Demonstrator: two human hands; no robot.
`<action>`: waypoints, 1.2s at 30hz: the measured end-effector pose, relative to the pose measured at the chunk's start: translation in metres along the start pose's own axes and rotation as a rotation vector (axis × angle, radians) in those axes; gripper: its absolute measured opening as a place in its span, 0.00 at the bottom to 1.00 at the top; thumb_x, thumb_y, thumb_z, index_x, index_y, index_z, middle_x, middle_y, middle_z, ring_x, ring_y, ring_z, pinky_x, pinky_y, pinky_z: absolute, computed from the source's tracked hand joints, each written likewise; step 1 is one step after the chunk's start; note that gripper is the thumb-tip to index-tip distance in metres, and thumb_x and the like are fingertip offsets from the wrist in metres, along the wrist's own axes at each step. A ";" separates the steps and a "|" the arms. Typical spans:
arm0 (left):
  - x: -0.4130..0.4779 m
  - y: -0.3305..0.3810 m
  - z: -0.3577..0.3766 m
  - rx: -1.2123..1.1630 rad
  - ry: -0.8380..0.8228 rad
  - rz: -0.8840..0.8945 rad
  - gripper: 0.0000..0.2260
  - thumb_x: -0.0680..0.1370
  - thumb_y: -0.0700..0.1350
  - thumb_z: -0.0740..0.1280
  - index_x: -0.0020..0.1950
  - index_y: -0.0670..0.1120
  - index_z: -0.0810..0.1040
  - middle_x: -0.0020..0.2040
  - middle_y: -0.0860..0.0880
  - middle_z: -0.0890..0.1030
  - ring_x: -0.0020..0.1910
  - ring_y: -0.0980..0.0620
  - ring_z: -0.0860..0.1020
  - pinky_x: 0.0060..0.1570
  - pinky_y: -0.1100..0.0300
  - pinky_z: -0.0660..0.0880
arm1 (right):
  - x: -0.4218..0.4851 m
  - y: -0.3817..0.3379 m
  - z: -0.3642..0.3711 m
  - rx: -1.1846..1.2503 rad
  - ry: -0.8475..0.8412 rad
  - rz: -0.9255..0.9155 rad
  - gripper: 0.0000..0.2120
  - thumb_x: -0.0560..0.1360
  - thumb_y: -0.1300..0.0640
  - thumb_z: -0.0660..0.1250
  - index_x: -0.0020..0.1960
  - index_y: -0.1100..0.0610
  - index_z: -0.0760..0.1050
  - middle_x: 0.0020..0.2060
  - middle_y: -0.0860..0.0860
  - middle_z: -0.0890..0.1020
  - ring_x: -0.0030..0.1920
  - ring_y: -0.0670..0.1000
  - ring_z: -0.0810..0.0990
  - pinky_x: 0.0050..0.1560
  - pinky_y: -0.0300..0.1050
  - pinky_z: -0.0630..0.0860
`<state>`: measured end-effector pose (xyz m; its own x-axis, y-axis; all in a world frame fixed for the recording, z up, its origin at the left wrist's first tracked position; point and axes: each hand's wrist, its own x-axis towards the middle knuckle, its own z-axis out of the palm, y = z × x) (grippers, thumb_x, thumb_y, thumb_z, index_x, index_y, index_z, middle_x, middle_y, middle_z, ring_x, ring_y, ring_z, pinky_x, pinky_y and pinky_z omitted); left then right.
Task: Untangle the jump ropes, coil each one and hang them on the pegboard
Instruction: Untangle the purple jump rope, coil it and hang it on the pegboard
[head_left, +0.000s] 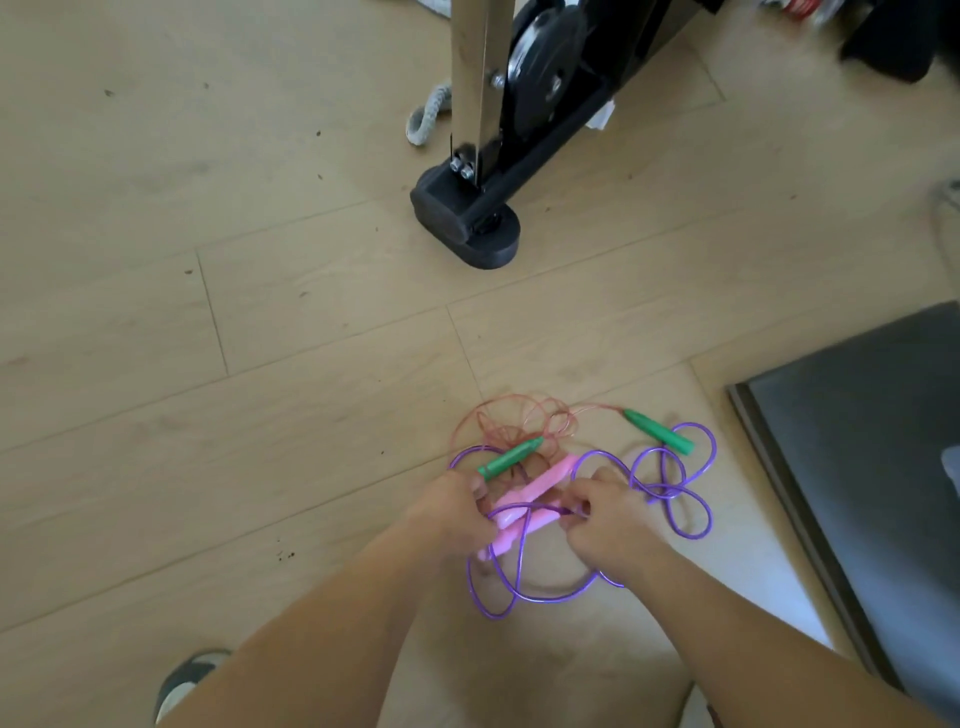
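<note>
Two ropes lie knotted together on the floor (260, 364). The left hand (457, 512) is closed on the pink handles (524, 501). The right hand (605, 519) pinches the purple rope (696, 499). The ropes look light, bendy and slippery, so hold the hard handles.

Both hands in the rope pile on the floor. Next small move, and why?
Probably draw the pink handles back toward the body, out of the purple rope loops. The left hand grips them, the right hand pinches purple cord beside them, and the red rope with green handles overlaps behind.
</note>
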<state>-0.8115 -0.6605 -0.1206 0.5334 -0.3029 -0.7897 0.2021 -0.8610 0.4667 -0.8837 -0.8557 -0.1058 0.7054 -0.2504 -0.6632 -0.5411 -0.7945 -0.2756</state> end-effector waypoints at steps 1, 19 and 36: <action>0.000 0.002 -0.002 -0.072 -0.019 0.003 0.09 0.71 0.39 0.71 0.37 0.50 0.73 0.29 0.54 0.77 0.24 0.61 0.73 0.22 0.70 0.65 | -0.003 -0.001 -0.006 0.036 -0.043 0.000 0.14 0.74 0.58 0.68 0.34 0.42 0.71 0.44 0.46 0.72 0.46 0.52 0.77 0.47 0.45 0.75; -0.007 0.006 0.029 0.098 0.028 -0.050 0.15 0.77 0.60 0.67 0.48 0.48 0.79 0.43 0.48 0.83 0.48 0.43 0.84 0.44 0.55 0.79 | -0.002 -0.035 -0.023 -0.555 -0.406 -0.039 0.11 0.76 0.59 0.62 0.57 0.51 0.76 0.42 0.46 0.75 0.48 0.56 0.78 0.45 0.46 0.71; -0.029 0.086 -0.035 -0.517 0.149 0.181 0.06 0.74 0.38 0.65 0.37 0.44 0.75 0.27 0.46 0.76 0.25 0.49 0.73 0.29 0.57 0.71 | -0.010 -0.072 -0.109 -0.127 -0.009 -0.206 0.06 0.74 0.50 0.64 0.44 0.48 0.66 0.47 0.46 0.75 0.53 0.53 0.77 0.47 0.47 0.71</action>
<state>-0.7806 -0.7117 -0.0436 0.6992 -0.3339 -0.6322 0.4527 -0.4777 0.7529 -0.8018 -0.8564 -0.0041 0.7903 -0.0709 -0.6086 -0.3238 -0.8915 -0.3167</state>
